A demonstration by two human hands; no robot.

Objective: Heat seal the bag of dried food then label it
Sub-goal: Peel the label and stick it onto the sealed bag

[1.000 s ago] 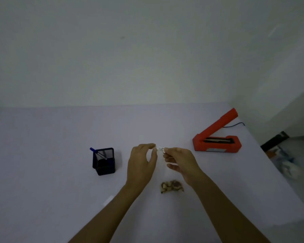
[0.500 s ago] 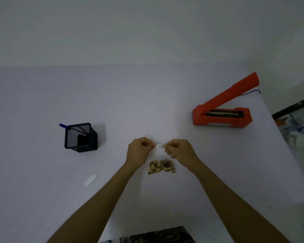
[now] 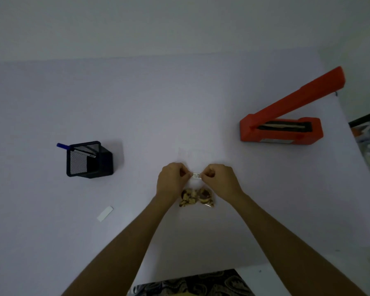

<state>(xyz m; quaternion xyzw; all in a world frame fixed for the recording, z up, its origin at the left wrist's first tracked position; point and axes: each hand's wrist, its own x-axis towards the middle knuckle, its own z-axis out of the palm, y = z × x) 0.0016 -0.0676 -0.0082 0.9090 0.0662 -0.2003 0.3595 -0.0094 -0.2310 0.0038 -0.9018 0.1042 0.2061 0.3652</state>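
A small clear bag of brown dried food [image 3: 197, 197] lies on the white table [image 3: 179, 107], just below my hands. Between my fingertips I hold a small white label [image 3: 196, 175] with dark print on it, stretched level above the bag. My left hand [image 3: 172, 180] pinches its left end and my right hand [image 3: 220, 179] pinches its right end. The orange heat sealer [image 3: 283, 124] stands at the right of the table with its arm raised.
A black mesh pen holder [image 3: 88, 160] with a blue-capped pen stands at the left. A white paper strip [image 3: 105, 213] lies left of my left forearm. The table's right edge is near the sealer; clutter lies on the floor beyond it.
The view has tilted down toward the table. My hands with the label have come lower, closer over the bag. The white strip has come into view.
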